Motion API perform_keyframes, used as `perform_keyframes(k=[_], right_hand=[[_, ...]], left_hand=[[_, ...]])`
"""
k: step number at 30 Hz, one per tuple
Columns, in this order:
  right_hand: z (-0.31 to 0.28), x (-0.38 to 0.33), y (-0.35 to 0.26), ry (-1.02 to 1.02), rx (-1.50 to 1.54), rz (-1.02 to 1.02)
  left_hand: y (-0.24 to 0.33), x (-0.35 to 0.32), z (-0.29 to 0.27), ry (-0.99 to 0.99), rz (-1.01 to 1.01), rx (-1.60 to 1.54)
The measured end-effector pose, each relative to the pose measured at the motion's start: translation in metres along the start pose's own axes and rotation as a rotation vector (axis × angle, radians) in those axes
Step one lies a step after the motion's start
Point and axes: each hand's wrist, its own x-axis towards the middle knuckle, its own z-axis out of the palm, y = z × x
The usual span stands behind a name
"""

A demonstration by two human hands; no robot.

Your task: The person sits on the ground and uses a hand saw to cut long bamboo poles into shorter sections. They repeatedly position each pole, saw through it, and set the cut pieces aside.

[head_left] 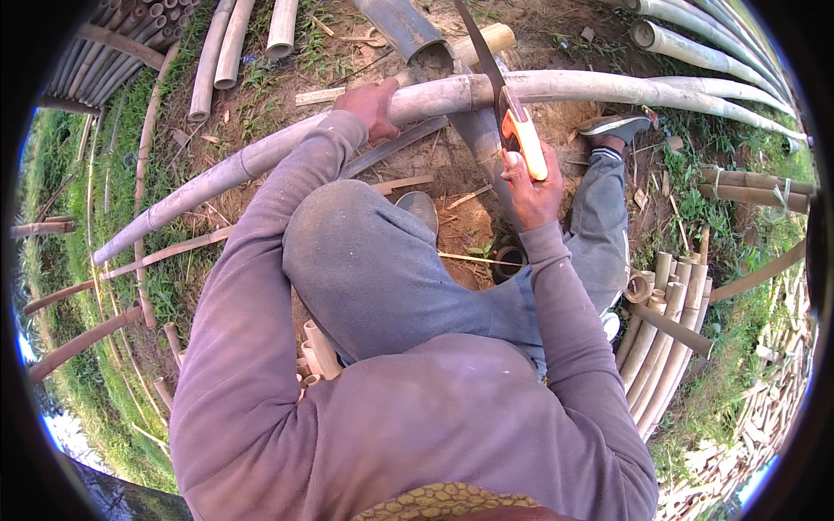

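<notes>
A long pale bamboo pole [261, 158] lies crosswise in front of me, over a thicker greyish bamboo piece [401, 30]. My left hand [372, 108] is wrapped round the pole, left of where the two cross. In my right hand [532, 193] is a handsaw [523, 130] with an orange and cream handle. Its dark blade points up and away, beside the pole just right of the crossing. Whether the teeth touch the bamboo I cannot tell.
Cut bamboo lengths [665, 334] are bundled at my right, with more poles [695, 52] at far right and far left. Short cut pieces [321, 349] stand by my left hip. My bent leg [365, 252] is close behind the pole; bamboo slats lie on the dirt.
</notes>
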Motion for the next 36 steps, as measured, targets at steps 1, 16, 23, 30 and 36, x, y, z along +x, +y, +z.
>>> perform_keyframes(k=[1, 16, 23, 30, 36], right_hand=[[0.002, 0.004, -0.002, 0.011, -0.067, 0.000], [-0.101, -0.148, -0.158, -0.006, -0.508, 0.184], [0.012, 0.059, -0.061, 0.062, -0.522, 0.045], [-0.088, -0.126, -0.154, -0.031, -0.503, 0.178], [-0.033, -0.028, -0.070, 0.028, -0.468, 0.047]], left_hand=[[0.009, -0.003, -0.003, -0.007, -0.027, 0.018], [0.023, -0.023, 0.010, 0.081, -0.069, 0.133], [0.030, -0.018, 0.009, 0.097, -0.044, 0.153], [0.015, -0.020, 0.017, 0.134, -0.064, 0.143], [0.023, -0.014, 0.016, 0.124, -0.046, 0.156]])
